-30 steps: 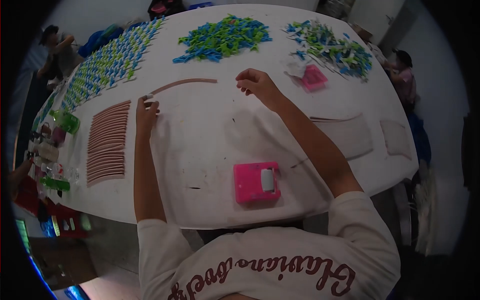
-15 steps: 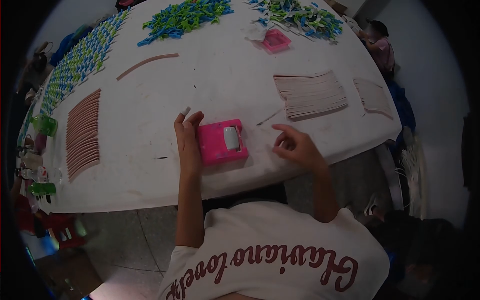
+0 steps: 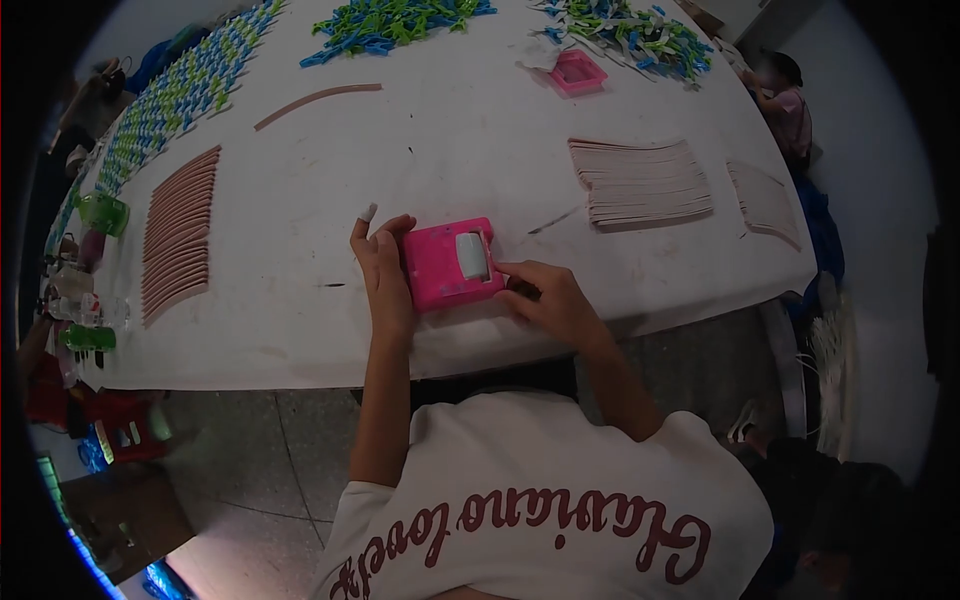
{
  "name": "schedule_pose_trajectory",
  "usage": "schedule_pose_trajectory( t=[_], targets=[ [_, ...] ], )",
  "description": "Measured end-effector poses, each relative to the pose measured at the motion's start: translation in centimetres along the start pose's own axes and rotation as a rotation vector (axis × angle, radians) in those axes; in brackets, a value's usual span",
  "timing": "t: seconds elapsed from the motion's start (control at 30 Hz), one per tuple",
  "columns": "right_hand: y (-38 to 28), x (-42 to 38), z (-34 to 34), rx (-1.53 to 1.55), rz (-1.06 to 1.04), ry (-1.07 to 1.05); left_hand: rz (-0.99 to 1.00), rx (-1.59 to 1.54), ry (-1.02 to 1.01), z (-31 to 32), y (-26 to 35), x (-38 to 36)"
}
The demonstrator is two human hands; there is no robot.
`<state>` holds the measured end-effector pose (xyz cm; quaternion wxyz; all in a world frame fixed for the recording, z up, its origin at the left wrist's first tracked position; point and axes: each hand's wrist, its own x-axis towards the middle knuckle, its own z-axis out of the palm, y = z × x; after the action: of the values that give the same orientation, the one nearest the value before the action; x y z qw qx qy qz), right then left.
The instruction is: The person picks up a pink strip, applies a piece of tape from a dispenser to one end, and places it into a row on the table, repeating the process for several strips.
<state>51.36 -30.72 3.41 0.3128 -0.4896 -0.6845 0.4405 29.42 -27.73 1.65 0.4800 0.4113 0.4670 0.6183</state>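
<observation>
A bright pink box (image 3: 432, 262) with a white roller (image 3: 471, 256) set into its right part lies on the table in front of me. Along its left side rests my left hand (image 3: 385, 270), touching it with the fingers stretched out and apart. One of those fingertips wears a white cover (image 3: 368, 212). At the box's right edge, beside the roller, my right hand (image 3: 548, 298) has its fingers curled and pinched together. Whatever lies between those fingertips is too small to make out.
Brown strips (image 3: 180, 235) lie in a row at left, with a single strip (image 3: 318, 100) farther back. Pale strips (image 3: 645, 185) are stacked at right. Blue and green clips (image 3: 400, 25) are heaped at the back, near a pink tray (image 3: 578, 73). A person (image 3: 785, 110) sits at far right.
My right hand has moved left from above the table to the right edge of the pink box. My left hand stays at the box's left side. The view has shifted slightly.
</observation>
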Motion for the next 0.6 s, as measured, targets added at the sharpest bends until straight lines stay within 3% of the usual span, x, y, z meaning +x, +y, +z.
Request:
schedule_pose_trajectory(
  t=[0.13,0.2,0.27,0.3,0.37,0.5,0.6],
  targets=[
    [0.1,0.1,-3.2,-0.092,-0.193,0.092,0.068,0.003,0.000,0.1,1.2,-1.0],
    [0.4,-0.1,-6.9,-0.197,-0.077,0.387,0.126,0.065,-0.021,-0.5,2.0,-2.3],
    [1.5,-0.4,-10.3,-0.472,-0.041,0.587,0.356,0.519,-0.188,-1.7,2.2,-3.3],
    [2.6,-0.8,-11.7,-0.475,-0.033,0.596,0.355,0.515,-0.200,-2.6,1.8,-3.5],
    [4.9,-1.3,-13.4,-0.655,-0.047,0.604,0.365,0.811,-0.276,-3.8,0.8,-3.3],
    [7.1,-2.0,-13.0,-0.679,-0.026,0.563,0.369,0.764,-0.269,-3.8,0.4,-3.5],
    [7.8,-1.7,-12.4,-0.714,-0.125,0.600,0.456,0.907,-0.275,-3.6,0.3,-3.3]
  ],
)
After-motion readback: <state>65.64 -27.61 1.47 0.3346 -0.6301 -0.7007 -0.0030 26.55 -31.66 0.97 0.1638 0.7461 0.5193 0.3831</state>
